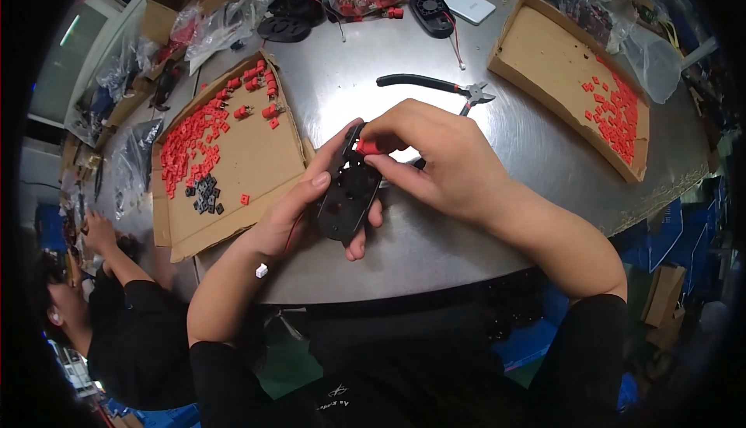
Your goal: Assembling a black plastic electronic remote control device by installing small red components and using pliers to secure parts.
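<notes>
My left hand point(299, 206) grips a flat black plastic fan housing point(347, 195) from below and from the left, thumb along its edge. My right hand point(427, 156) comes over the top of the housing and pinches a small red connector point(367, 147) against its upper end. A thin red wire with a small white plug point(262, 271) hangs from the housing beside my left wrist. Both hands hover just above the shiny metal table point(435, 249).
Black-handled cutters point(435, 86) lie behind my hands. A cardboard tray point(241, 160) on the left holds red and black small parts; another tray point(559, 70) with red parts is on the right. Bags of parts, black fans and a white phone point(468, 5) crowd the back. Another person point(116, 311) sits lower left.
</notes>
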The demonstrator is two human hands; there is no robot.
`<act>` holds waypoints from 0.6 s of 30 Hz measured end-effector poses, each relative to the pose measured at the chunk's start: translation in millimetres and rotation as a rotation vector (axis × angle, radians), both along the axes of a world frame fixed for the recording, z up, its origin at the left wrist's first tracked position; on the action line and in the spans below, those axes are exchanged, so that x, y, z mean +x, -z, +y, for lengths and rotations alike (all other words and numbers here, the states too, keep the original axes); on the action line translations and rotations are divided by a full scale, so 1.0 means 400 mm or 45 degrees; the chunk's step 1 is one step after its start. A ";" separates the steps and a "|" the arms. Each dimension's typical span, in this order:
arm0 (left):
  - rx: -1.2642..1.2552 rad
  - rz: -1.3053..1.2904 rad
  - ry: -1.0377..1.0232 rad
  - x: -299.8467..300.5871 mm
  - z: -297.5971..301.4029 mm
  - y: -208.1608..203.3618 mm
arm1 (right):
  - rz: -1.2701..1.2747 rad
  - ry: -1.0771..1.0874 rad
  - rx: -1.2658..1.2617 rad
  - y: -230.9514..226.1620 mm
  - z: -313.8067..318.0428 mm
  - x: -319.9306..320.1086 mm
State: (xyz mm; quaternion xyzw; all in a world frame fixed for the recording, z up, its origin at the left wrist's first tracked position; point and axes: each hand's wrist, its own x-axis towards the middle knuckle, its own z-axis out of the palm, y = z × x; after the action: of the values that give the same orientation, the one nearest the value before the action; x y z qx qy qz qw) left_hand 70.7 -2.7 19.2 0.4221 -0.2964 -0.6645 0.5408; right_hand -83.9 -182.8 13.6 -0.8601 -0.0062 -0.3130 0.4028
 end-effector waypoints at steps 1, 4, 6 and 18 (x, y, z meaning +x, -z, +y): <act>-0.018 -0.010 0.019 0.003 0.001 0.001 | 0.001 0.004 0.019 -0.002 0.000 0.000; -0.014 -0.079 0.015 -0.008 0.001 -0.010 | 0.083 0.038 -0.085 -0.007 -0.007 -0.008; 0.007 -0.138 -0.008 -0.009 0.004 -0.010 | 0.089 0.010 -0.040 -0.002 -0.011 -0.005; -0.148 -0.443 -0.012 -0.010 0.025 0.018 | -0.020 -0.083 0.091 -0.014 0.012 -0.008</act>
State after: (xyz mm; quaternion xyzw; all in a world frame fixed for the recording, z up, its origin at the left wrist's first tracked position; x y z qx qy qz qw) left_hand 66.6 7.4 12.2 0.5002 -0.4212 -0.5607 0.5079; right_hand -87.0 -178.0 19.1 -0.8421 -0.0263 -0.3064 0.4431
